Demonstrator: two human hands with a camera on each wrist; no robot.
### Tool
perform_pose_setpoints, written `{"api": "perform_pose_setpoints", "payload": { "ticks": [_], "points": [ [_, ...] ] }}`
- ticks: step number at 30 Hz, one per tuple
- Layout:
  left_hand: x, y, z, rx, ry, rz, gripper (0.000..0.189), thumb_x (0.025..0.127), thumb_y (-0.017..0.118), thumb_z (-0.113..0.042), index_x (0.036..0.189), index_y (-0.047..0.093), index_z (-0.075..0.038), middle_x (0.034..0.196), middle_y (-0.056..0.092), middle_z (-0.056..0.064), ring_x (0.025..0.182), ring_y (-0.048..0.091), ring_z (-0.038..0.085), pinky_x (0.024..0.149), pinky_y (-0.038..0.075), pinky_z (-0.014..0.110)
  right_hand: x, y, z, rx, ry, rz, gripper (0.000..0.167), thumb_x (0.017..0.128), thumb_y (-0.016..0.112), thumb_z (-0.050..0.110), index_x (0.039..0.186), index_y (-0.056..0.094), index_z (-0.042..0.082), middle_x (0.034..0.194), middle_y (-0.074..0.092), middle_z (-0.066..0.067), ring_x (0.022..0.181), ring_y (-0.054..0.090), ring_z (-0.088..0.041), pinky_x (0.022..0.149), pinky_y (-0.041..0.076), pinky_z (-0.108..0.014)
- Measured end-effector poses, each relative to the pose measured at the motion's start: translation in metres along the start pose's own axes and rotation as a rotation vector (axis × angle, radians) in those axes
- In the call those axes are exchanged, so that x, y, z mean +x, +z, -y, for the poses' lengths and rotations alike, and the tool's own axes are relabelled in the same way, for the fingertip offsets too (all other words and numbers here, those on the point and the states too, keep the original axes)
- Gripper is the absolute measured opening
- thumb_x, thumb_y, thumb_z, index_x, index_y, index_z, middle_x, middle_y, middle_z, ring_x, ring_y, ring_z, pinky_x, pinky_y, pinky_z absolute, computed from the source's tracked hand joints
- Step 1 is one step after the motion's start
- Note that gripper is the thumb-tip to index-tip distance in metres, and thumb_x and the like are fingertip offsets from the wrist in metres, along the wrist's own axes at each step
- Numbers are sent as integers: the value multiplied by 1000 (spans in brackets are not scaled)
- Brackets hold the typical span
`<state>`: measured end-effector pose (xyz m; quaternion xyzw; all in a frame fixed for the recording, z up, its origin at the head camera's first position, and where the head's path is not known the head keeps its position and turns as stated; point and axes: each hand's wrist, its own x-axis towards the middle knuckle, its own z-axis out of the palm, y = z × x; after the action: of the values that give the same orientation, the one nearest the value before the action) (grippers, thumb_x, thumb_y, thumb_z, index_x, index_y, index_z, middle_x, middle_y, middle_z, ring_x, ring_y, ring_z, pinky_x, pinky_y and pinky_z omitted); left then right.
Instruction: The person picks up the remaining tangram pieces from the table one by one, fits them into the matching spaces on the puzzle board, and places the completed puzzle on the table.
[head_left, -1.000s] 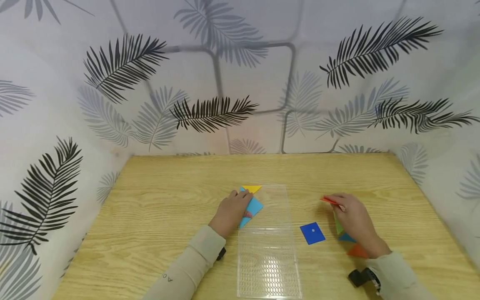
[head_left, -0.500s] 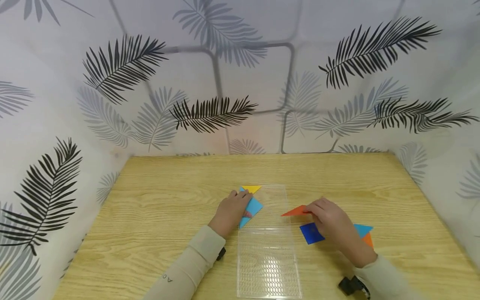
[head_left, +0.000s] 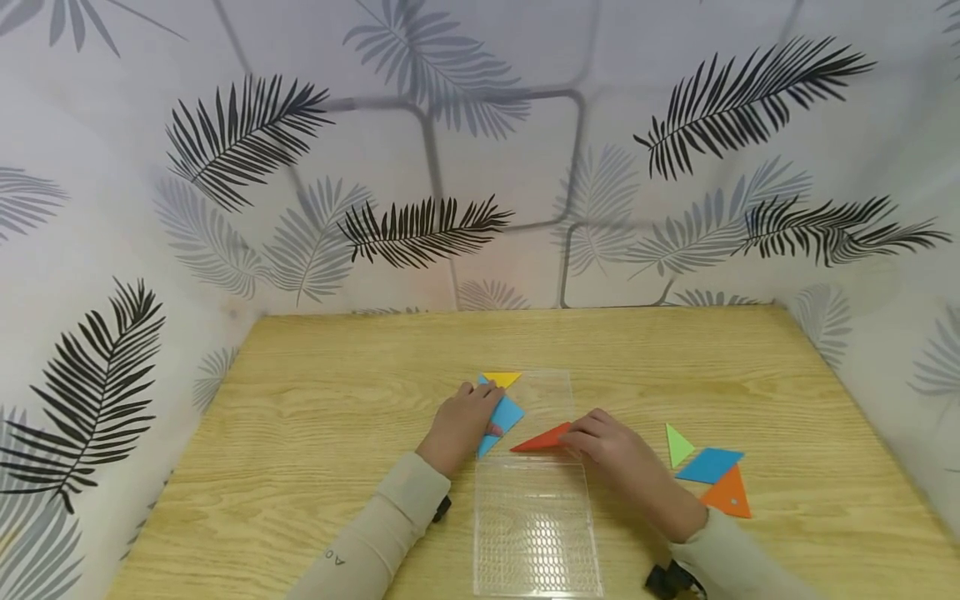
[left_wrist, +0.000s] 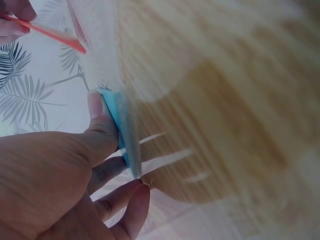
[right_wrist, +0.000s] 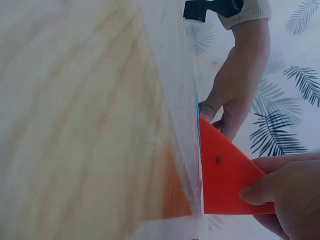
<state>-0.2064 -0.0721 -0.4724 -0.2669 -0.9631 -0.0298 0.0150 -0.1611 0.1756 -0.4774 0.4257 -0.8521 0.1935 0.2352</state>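
Observation:
My right hand [head_left: 611,446] pinches a red triangle tile [head_left: 543,437], tilted over the upper half of a clear plastic case [head_left: 551,396]. In the right wrist view the thumb lies on the face of the red tile [right_wrist: 227,177], which has a small hole, and its lower edge is close to the case. My left hand [head_left: 461,425] rests on a light blue triangle tile [head_left: 510,415] at the left side of the case, partly covering it. In the left wrist view its thumb and a finger press the blue tile [left_wrist: 115,112], with other fingertips at the case's edge.
A yellow triangle [head_left: 502,379] lies at the case's top left corner. The lower half [head_left: 536,525] has a honeycomb pattern. To the right lie a green triangle [head_left: 678,447], a blue parallelogram [head_left: 710,465] and an orange triangle [head_left: 729,493] on the wooden table [head_left: 337,375].
My right hand has carried the red triangle left, from beside the loose tiles to over the case. The dark blue square is now hidden by that hand. My left hand has stayed put.

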Motion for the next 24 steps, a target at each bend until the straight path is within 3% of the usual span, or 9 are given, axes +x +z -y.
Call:
{"api": "perform_pose_setpoints", "payload": {
  "ticks": [13, 24],
  "points": [
    [-1, -2, 0, -22, 9, -18, 64, 80, 55, -43, 133, 49, -8, 134, 49, 7, 100, 51, 26, 74, 51, 31, 2, 5, 12, 107, 9, 150, 28, 77, 71, -3, 101, 71, 11, 99, 63, 4, 93, 55, -12, 77, 50, -25],
    [0, -2, -1, -10, -10, 18, 65, 81, 56, -43, 135, 47, -9, 137, 47, 7, 109, 49, 27, 83, 48, 32, 3, 10, 14, 155, 44, 245, 29, 83, 66, 0, 110, 69, 11, 112, 60, 2, 108, 53, -15, 87, 47, -29]
  ]
}}
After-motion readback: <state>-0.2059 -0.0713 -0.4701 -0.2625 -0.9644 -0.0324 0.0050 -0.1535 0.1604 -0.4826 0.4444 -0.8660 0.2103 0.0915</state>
